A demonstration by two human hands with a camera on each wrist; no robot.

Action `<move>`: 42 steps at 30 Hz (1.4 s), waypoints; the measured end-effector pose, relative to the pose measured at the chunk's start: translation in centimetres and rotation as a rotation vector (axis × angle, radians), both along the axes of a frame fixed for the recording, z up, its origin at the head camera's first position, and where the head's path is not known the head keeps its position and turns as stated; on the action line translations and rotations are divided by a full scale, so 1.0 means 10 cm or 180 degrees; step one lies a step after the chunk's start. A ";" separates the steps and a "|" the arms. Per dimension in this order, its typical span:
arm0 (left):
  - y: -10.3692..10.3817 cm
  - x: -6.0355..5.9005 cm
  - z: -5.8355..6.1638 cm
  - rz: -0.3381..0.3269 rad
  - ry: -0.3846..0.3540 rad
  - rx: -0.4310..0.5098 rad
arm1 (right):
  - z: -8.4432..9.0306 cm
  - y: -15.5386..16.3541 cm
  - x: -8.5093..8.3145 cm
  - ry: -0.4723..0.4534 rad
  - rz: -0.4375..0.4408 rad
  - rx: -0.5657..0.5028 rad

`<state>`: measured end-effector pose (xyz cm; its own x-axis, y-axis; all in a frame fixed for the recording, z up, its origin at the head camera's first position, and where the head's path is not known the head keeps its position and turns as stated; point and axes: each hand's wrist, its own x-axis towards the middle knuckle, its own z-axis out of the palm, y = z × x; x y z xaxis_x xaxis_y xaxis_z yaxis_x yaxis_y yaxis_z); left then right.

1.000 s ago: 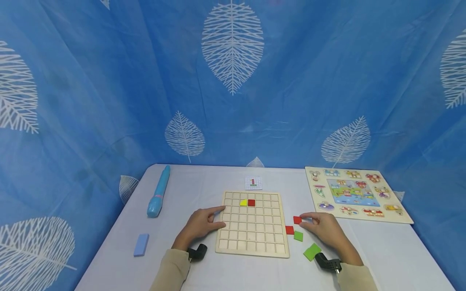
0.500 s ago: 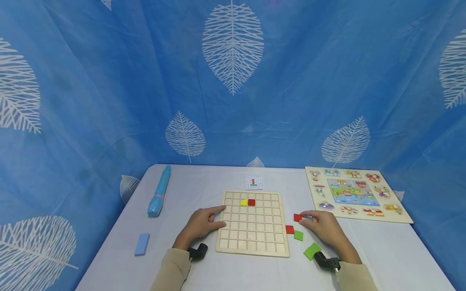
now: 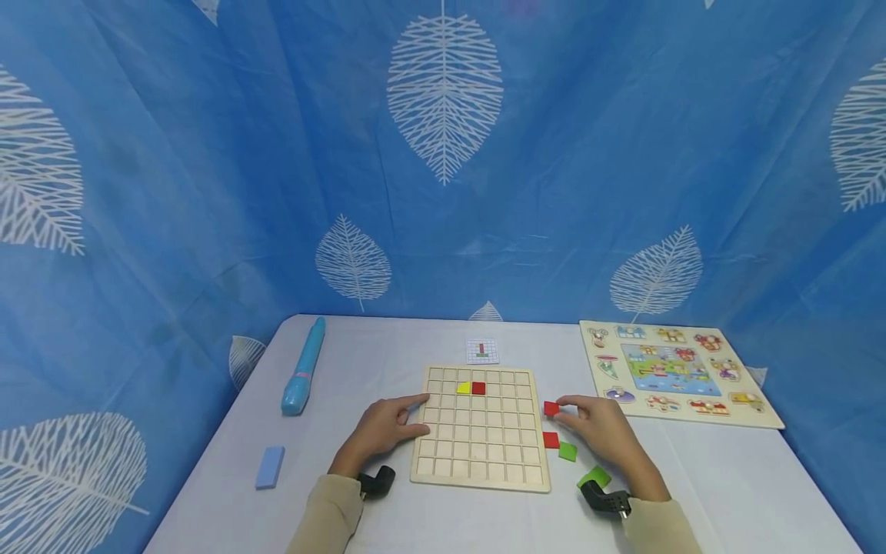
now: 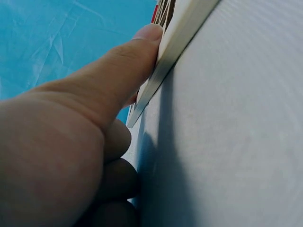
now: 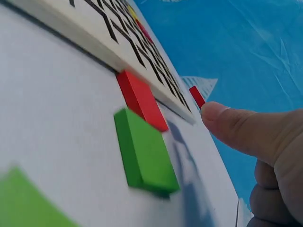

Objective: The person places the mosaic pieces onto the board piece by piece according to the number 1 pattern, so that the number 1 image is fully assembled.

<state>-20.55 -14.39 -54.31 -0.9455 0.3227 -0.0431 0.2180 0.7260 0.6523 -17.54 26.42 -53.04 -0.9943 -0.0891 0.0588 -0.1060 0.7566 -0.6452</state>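
My right hand (image 3: pixel 605 431) pinches a red square tile (image 3: pixel 551 408) between thumb and index finger, just off the right edge of the wooden grid board (image 3: pixel 477 431). In the right wrist view the tile (image 5: pixel 197 96) shows past the thumb tip, raised above the table. My left hand (image 3: pixel 381 427) rests thumb and index finger on the board's left edge, the other fingers curled under; in the left wrist view the thumb (image 4: pixel 118 66) lies on the rim. In the board's upper rows a yellow piece (image 3: pixel 464 388) sits beside a red tile (image 3: pixel 478 388).
Another red tile (image 3: pixel 550 440) lies against the board's right edge, with a green tile (image 3: pixel 567 452) beside it. More green (image 3: pixel 595 477) shows by the right wrist. Behind the board lies a pattern card (image 3: pixel 481 352). A knob puzzle (image 3: pixel 678 377), blue microphone-shaped toy (image 3: pixel 302 369) and blue block (image 3: pixel 270 467) lie around.
My right hand has moved left with the red tile, bringing it from the table right of the board close to the board's edge. The left hand has stayed in place.
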 end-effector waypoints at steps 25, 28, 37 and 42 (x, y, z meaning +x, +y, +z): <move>-0.01 -0.02 0.00 -0.0044 0.0050 0.0015 | -0.02 -0.74 -0.16 0.0048 0.0224 -0.0233; -0.02 -0.02 0.00 -0.0066 0.0054 0.0040 | -0.04 -0.80 -0.20 0.0083 0.0241 -0.0265; -0.02 0.00 0.00 -0.0042 0.0023 0.0030 | -0.10 -0.95 -0.25 0.0125 0.0350 -0.0315; 0.00 -0.01 0.01 -0.0045 0.0033 -0.0003 | -0.09 -1.04 -0.27 0.0269 0.0382 -0.0277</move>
<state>-20.62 -14.43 -54.20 -0.9413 0.3360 -0.0335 0.2351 0.7234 0.6492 -20.21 16.07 -53.98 -0.9680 -0.1980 0.1545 -0.2490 0.6768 -0.6928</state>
